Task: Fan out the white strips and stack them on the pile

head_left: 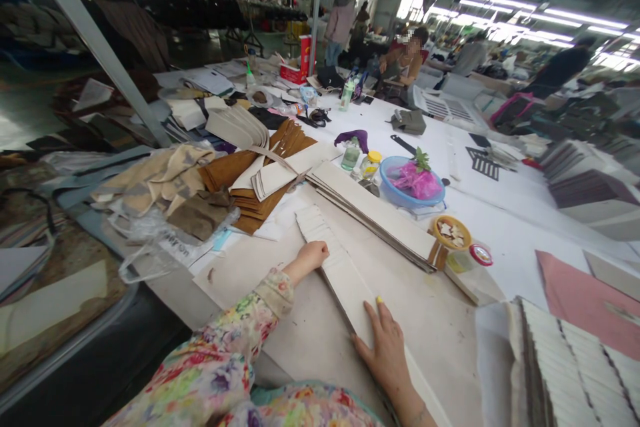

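The pale strip (351,290) slants from centre to lower right — left hand (310,259) curled at its edge, grip unclear, right hand (386,348) spread open atop.

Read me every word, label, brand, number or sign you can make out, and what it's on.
No text reads with certainty.
Clear plastic bag: dark printed letters, tilted and creased; too unclear to quote.
Red box: pale markings, too small and blurred.
Red jar lid: pale mark, too small to read.
Long pale strip under the right hand: no lettering shows.
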Demonstrator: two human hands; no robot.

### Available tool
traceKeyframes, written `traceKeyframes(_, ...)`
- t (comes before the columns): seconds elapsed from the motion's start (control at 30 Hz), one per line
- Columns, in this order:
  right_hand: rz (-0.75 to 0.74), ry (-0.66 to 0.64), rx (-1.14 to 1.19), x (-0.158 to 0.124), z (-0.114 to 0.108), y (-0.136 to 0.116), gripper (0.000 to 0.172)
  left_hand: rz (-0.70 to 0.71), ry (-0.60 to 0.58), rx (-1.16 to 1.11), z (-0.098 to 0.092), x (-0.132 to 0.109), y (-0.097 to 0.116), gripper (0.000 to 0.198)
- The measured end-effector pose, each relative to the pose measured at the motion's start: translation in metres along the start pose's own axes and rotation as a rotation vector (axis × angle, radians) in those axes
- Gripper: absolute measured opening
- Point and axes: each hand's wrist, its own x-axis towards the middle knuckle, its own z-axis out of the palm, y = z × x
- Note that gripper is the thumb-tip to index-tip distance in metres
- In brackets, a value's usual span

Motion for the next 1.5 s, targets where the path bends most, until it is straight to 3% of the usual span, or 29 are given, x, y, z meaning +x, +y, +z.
traceKeyframes(0.3,0.006,-0.013,-0.013,0.001,0.0,-0.001,0.059,0.006,0.089,0.033,0.007,-0.007,0.002,0.01)
traceKeyframes(0.43,0.009,-0.01,-0.008,0.001,0.003,0.001,0.059,0.011,0.142,0.065,0.006,-0.009,0.001,0.019)
traceKeyframes(0.63,0.006,0.005,-0.021,0.0,0.005,0.001,0.06,-0.082,0.016,0.105,-0.007,0.007,-0.001,0.023)
traceKeyframes(0.77,0.006,0.013,-0.028,0.0,0.003,0.0,0.059,-0.054,-0.026,0.094,-0.012,0.013,-0.003,0.016)
traceKeyframes(0.97,0.002,0.01,-0.013,0.0,0.004,0.001,0.059,0.003,0.067,0.064,-0.004,0.007,-0.009,0.015)
traceKeyframes(1.33,0.004,0.001,-0.013,0.007,0.005,-0.004,0.059,-0.008,0.128,-0.004,0.001,0.011,-0.019,0.011)
traceKeyframes(1.5,0.002,-0.006,-0.005,0.007,0.008,-0.003,0.06,0.002,0.204,-0.032,-0.003,0.013,-0.027,0.025)
